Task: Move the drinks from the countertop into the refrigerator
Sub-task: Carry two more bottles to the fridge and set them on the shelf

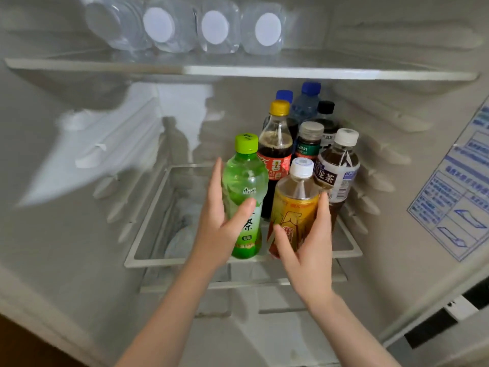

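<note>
Both hands are inside the refrigerator (79,160), at the front edge of the lower glass shelf (164,261).

- Left hand (215,221) grasps the green tea bottle (244,186), with the thumb across the label and the fingers (217,178) behind it.
- Right hand (309,250) grasps the yellow tea bottle (293,205), with the thumb on one side and the fingers on the other.
- Both bottles are upright, side by side, just in front of the drinks standing toward the shelf's back right corner, among them a cola bottle (275,152) and a dark tea bottle (337,170).
- I cannot tell whether the two bases are fully down.

Step in hand, as I judge it: seat both bottles, then let go. Lower them straight so the bases sit flat inside the front rim. Ease them back toward the cluster without knocking the cola. Free one hand at a time.

The upper shelf (264,71) carries clear water bottles (214,30) lying on their sides. A printed sticker (455,197) is on the right wall.
</note>
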### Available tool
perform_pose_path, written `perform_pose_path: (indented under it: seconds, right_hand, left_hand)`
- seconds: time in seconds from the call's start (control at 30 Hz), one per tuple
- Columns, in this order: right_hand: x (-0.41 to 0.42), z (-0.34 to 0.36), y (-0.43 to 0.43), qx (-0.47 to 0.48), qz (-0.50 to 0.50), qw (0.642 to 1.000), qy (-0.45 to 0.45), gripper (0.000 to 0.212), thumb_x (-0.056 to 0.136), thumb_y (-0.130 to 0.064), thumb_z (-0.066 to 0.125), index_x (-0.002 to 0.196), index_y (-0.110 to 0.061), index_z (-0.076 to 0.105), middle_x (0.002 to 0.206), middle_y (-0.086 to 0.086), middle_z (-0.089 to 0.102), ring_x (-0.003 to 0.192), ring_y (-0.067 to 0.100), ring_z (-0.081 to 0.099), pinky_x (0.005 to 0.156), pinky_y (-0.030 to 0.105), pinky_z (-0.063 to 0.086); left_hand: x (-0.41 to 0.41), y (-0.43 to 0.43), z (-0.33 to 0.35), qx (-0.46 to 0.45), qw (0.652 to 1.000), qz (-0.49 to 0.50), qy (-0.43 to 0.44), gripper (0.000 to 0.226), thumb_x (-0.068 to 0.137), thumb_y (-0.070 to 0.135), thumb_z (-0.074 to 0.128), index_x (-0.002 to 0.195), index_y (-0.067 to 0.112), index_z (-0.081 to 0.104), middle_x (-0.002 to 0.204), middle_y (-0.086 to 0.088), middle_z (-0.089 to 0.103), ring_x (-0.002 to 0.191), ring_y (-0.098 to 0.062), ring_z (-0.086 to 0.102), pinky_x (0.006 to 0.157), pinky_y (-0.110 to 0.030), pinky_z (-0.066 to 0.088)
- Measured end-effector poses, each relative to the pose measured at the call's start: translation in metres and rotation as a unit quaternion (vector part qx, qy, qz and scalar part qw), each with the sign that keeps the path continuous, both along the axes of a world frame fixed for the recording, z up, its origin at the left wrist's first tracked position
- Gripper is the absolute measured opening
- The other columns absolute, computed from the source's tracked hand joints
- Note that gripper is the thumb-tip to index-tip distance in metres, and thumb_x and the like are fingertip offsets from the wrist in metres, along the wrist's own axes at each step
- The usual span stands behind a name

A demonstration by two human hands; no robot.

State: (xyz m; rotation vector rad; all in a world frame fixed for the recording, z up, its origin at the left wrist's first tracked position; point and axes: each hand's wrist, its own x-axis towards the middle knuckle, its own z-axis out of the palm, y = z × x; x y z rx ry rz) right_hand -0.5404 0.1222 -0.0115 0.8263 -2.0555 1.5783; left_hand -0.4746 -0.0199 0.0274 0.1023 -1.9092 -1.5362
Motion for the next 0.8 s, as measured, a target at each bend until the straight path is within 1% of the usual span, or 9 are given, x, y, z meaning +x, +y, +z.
perform_pose_path:
  seconds: [0.07,0.1,0.2,0.27,0.37,0.47,0.57,0.67,0.8]
  right_hand:
    - [0.003,-0.015,0.006,0.005,-0.003,1.000,-0.007,0.079,0.081,-0.025,0.066,0.146,-0.022,0.021,0.147,-0.003,0.034,0.137,0.017,0.035,0.109,0.044,0.036]
    - [0.003,-0.020,0.008,0.015,-0.009,1.000,-0.013,0.075,0.080,-0.022,0.068,0.144,-0.017,0.028,0.143,0.001,0.039,0.133,0.018,0.039,0.105,0.046,0.040]
    - [0.003,-0.025,0.012,0.034,-0.016,0.999,-0.037,0.076,0.080,-0.020,0.072,0.143,-0.011,0.032,0.138,0.004,0.043,0.130,0.017,0.041,0.100,0.040,0.044]
    - [0.003,-0.023,0.010,0.035,-0.013,0.998,-0.048,0.077,0.080,-0.019,0.073,0.144,-0.009,0.032,0.139,0.006,0.042,0.131,0.017,0.040,0.101,0.039,0.044]
    - [-0.001,-0.018,0.006,0.043,-0.005,0.997,-0.066,0.077,0.080,-0.017,0.073,0.144,-0.007,0.032,0.140,0.009,0.043,0.131,0.017,0.041,0.101,0.034,0.045]
    - [-0.003,-0.016,0.002,0.099,-0.072,0.991,-0.053,0.079,0.078,-0.026,0.075,0.143,-0.012,0.034,0.136,0.004,0.049,0.124,0.020,0.046,0.092,0.035,0.049]
    - [-0.001,-0.016,-0.001,0.145,-0.127,0.981,-0.026,0.080,0.076,-0.034,0.075,0.143,-0.016,0.036,0.134,0.000,0.052,0.117,0.024,0.048,0.079,0.035,0.047]
    - [-0.005,-0.019,-0.009,0.152,-0.149,0.977,-0.012,0.081,0.074,-0.029,0.077,0.141,-0.007,0.037,0.136,0.009,0.050,0.114,0.032,0.052,0.082,0.039,0.048]
    - [-0.009,-0.020,-0.019,0.169,-0.183,0.969,0.008,0.080,0.072,-0.024,0.080,0.137,0.002,0.041,0.129,0.020,0.053,0.106,0.041,0.057,0.078,0.044,0.052]
  left_hand:
    - [0.012,-0.001,-0.023,-0.008,0.998,-0.004,-0.059,0.088,0.076,0.042,0.062,0.144,0.046,0.005,0.151,0.014,0.033,0.136,-0.002,0.035,0.113,-0.040,0.033]
    - [0.015,-0.001,-0.035,-0.024,0.996,0.002,-0.085,0.089,0.078,0.038,0.062,0.147,0.041,0.005,0.152,0.010,0.031,0.137,-0.003,0.034,0.114,-0.042,0.032]
    - [0.016,-0.001,-0.056,-0.037,0.991,0.019,-0.125,0.077,0.088,0.016,0.060,0.151,0.020,0.017,0.149,0.000,0.037,0.137,-0.013,0.038,0.112,-0.047,0.034]
    - [0.011,-0.003,-0.059,-0.077,0.987,0.029,-0.137,0.063,0.090,0.018,0.058,0.146,0.017,0.029,0.142,-0.002,0.045,0.132,-0.016,0.043,0.108,-0.047,0.038]
    - [0.000,-0.007,-0.058,-0.112,0.982,0.034,-0.145,0.055,0.093,0.018,0.058,0.143,0.013,0.034,0.138,-0.003,0.048,0.129,-0.017,0.045,0.105,-0.046,0.039]
    - [-0.010,-0.009,-0.053,-0.098,0.984,0.037,-0.145,0.051,0.092,0.014,0.057,0.139,0.015,0.038,0.131,-0.003,0.052,0.122,-0.016,0.050,0.101,-0.046,0.044]
    - [-0.016,-0.009,-0.051,-0.100,0.984,0.042,-0.140,0.046,0.092,0.012,0.056,0.134,0.018,0.041,0.125,0.000,0.055,0.117,-0.012,0.053,0.099,-0.041,0.046]
    - [-0.023,-0.010,-0.055,-0.120,0.979,0.076,-0.146,0.041,0.091,0.016,0.054,0.130,0.022,0.042,0.120,0.005,0.056,0.110,-0.006,0.054,0.094,-0.035,0.048]
    - [-0.031,-0.010,-0.058,-0.134,0.972,0.109,-0.157,0.039,0.092,0.020,0.053,0.129,0.023,0.042,0.118,0.004,0.056,0.104,-0.009,0.056,0.088,-0.038,0.049]
